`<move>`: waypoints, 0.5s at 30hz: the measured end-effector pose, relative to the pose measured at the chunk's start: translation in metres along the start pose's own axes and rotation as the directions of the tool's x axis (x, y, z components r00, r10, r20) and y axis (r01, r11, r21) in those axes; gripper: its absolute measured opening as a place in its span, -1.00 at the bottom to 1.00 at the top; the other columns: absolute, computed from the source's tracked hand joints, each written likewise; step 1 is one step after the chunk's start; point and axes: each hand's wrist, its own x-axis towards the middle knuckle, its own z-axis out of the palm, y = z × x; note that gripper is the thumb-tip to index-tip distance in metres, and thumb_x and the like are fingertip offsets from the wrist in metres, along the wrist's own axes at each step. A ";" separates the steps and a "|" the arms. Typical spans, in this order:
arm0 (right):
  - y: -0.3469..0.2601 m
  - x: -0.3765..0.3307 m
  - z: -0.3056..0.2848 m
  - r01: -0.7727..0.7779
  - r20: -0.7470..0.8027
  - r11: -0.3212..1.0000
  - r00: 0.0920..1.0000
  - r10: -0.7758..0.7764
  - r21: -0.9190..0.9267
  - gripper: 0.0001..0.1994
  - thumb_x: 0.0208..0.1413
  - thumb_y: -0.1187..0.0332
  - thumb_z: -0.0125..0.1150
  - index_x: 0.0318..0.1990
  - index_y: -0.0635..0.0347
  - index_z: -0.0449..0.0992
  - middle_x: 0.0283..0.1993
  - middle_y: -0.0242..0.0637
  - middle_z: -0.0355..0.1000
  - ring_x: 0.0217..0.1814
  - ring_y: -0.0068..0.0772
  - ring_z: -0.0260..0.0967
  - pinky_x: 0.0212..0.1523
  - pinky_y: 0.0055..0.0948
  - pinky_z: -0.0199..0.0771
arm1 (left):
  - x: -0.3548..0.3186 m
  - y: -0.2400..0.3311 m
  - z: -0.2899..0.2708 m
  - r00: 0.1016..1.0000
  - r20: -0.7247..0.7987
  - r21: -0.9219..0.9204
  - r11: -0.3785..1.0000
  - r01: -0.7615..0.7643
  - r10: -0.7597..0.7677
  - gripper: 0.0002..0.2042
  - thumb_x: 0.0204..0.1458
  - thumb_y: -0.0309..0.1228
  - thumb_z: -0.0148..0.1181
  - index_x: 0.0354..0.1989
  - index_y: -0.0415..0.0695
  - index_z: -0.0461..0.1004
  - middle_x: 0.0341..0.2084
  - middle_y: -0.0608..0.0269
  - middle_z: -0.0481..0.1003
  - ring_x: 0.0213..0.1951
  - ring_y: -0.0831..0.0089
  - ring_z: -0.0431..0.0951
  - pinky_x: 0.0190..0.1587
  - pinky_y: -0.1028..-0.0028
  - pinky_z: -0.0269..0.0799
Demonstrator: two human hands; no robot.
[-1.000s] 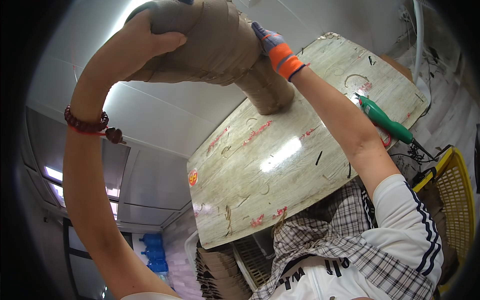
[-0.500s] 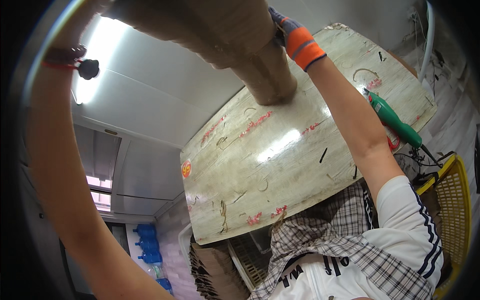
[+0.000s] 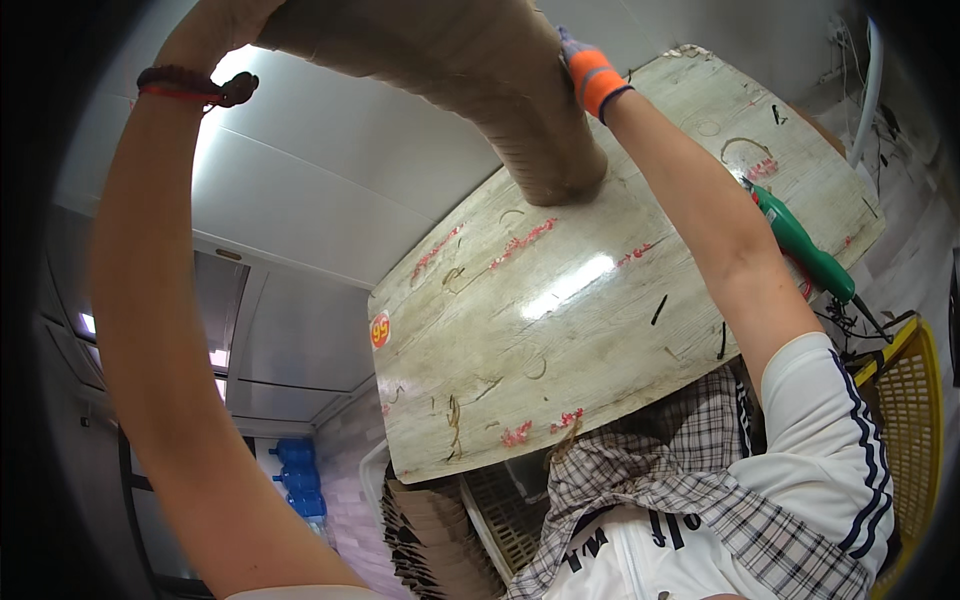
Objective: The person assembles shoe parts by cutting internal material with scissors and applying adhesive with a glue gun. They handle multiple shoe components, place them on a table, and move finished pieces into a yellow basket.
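Note:
Both my arms are raised and hold a large folded brown cardboard piece [image 3: 450,70] at the top of the view. My left hand [image 3: 218,22] grips its left end and is mostly cut off by the top edge; a dark bead bracelet [image 3: 190,82] sits on that wrist. Wearing an orange and grey glove, my right hand [image 3: 590,72] holds the cardboard's right side. The cardboard's lower end hangs over a pale wood-grain table top [image 3: 560,330].
A green hand tool [image 3: 800,245] lies at the table's right edge, beside a yellow plastic basket [image 3: 910,420]. Below the table stands a stack of flat cardboard [image 3: 440,540]. Blue water bottles [image 3: 300,480] stand at the lower left. White ceiling panels [image 3: 330,170] fill the upper left.
Both arms have gone higher and the cardboard has risen toward the top edge. My left hand has slid mostly out of view, and the table now fills more of the middle.

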 end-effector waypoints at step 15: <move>0.060 -0.023 0.074 0.314 0.304 0.894 0.928 -0.217 -0.320 -0.80 0.07 0.35 0.24 -0.13 0.11 0.54 -0.12 -0.36 0.53 -0.02 -0.39 0.47 -0.07 -0.54 0.45 | -0.231 -0.078 0.131 0.776 -0.091 -0.836 0.471 0.282 -0.624 -0.57 -0.18 -0.60 0.32 -0.03 -0.29 0.46 -0.16 0.18 0.52 -0.10 0.46 0.50 0.04 0.47 0.39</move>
